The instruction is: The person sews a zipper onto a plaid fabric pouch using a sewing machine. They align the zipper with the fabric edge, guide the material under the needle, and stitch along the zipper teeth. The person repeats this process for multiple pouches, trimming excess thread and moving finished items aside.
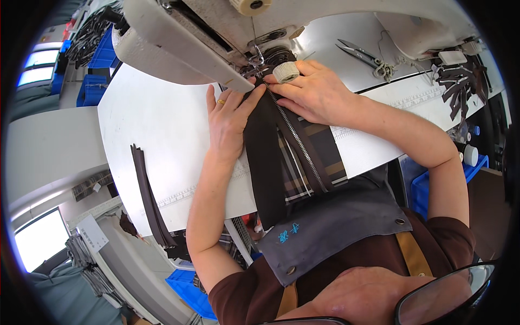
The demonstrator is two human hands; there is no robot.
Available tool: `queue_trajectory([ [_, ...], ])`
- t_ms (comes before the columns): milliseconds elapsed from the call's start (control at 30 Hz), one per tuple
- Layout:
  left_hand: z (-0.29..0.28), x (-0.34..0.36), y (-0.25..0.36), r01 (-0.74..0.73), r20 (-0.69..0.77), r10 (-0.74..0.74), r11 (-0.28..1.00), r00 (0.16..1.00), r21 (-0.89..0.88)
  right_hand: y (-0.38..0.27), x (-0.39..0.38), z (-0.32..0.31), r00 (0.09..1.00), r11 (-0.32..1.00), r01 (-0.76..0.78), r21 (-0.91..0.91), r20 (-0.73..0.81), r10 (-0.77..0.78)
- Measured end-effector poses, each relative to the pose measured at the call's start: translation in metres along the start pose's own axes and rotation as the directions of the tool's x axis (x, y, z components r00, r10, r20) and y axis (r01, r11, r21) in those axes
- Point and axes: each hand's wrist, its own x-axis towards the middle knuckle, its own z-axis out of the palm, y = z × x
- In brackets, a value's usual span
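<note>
Under the white sewing machine's needle area lies a dark fabric piece with a metal-toothed zipper running toward me. Plaid cloth shows beside and beneath the zipper tape. My left hand, with a ring on one finger, rests on the dark fabric's left edge, fingers stretched toward the presser foot. From the right, my right hand has its fingertips closed on the zipper tape's upper part, close to the foot. A pale round knob hides part of those fingers.
Scissors lie at the back right near loose thread. Dark zipper strips hang over the table's left front edge. More dark strips lie at the far right. Measuring tape markings cross the white table. Blue bins stand below.
</note>
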Motion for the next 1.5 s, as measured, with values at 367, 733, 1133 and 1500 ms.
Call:
queue_trajectory([
  [367,-0.007,0.001,0.0,0.003,0.093,-0.002,1.0,0.996,-0.01,0.002,0.001,0.001,1.0,0.999,0.021,0.035,-0.022,-0.02],
  [733,-0.005,-0.009,0.008,0.011,0.125,-0.02,0.997,0.992,0.072,0.006,0.001,-0.003,0.998,0.998,0.001,-0.07,0.055,0.003],
  [1133,-0.009,0.0,0.014,0.124,0.159,-0.126,0.992,0.979,0.022,0.011,0.005,-0.001,0.998,0.997,0.021,-0.077,0.068,-0.016],
  [1500,-0.006,-0.001,0.01,0.095,0.141,-0.097,0.995,0.985,0.019,0.001,-0.012,-0.067,0.999,0.999,-0.01,-0.051,-0.049,0.008],
])
